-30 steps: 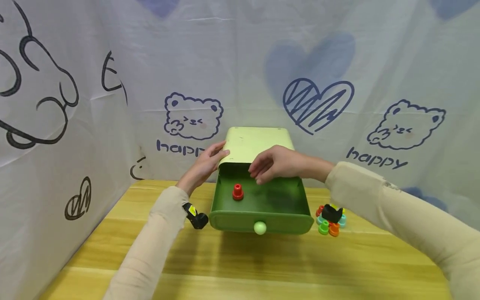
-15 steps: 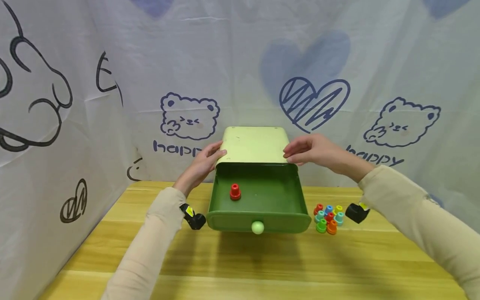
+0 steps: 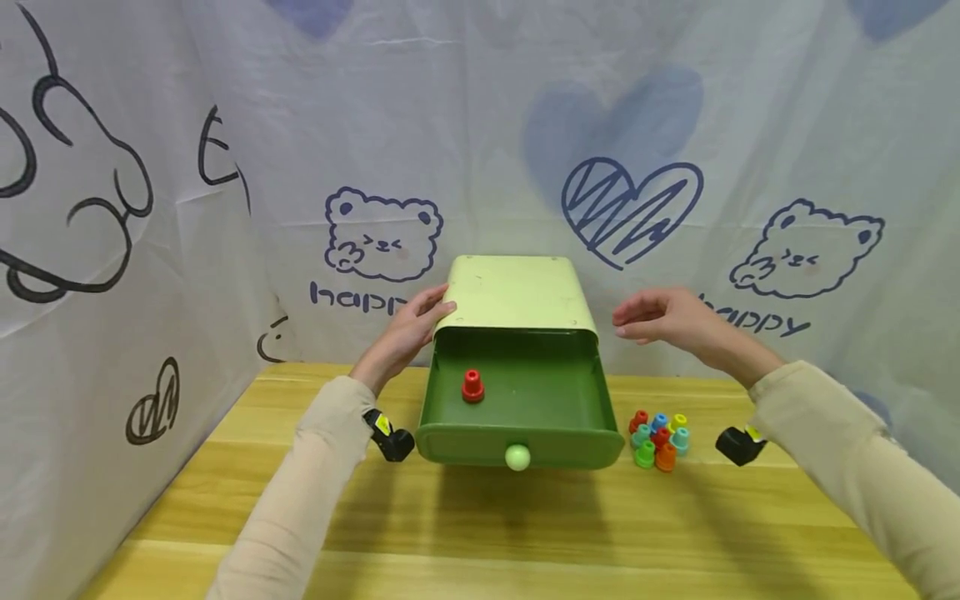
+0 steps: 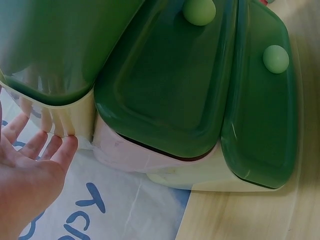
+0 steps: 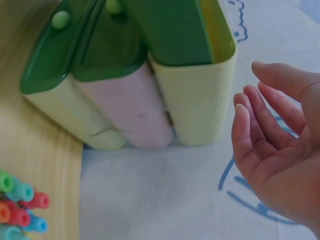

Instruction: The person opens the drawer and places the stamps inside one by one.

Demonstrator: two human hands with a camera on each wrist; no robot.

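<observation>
The drawer cabinet [image 3: 516,290] stands at the back edge of the table [image 3: 480,533], midway along it, with its top drawer [image 3: 517,400] pulled out toward the person. A single red peg [image 3: 472,385] stands upright on the drawer floor, toward the left side. The left hand [image 3: 405,329] rests with straight fingers against the cabinet's upper left corner. The right hand [image 3: 663,321] hangs in the air just beside the cabinet's right side, fingers relaxed and apart, touching nothing.

A cluster of coloured pegs [image 3: 658,437] sits on the table just right of the drawer front, near the back edge.

The table is pale, streaked wood. White cloth [image 3: 675,125] printed with bears, hearts and the word "happy" hangs behind it and along its left side.

The head view shows only the open top drawer and its round knob [image 3: 517,457]. The left wrist view shows two more dark green drawer fronts [image 4: 170,95] below it, both pushed in, each with a pale knob, and the fingertips [image 4: 62,145] at the cabinet's pale shell. The right wrist view shows the shells stacked in three tiers, the middle one pinkish [image 5: 125,105], with the open palm [image 5: 280,155] apart from them over the cloth.
</observation>
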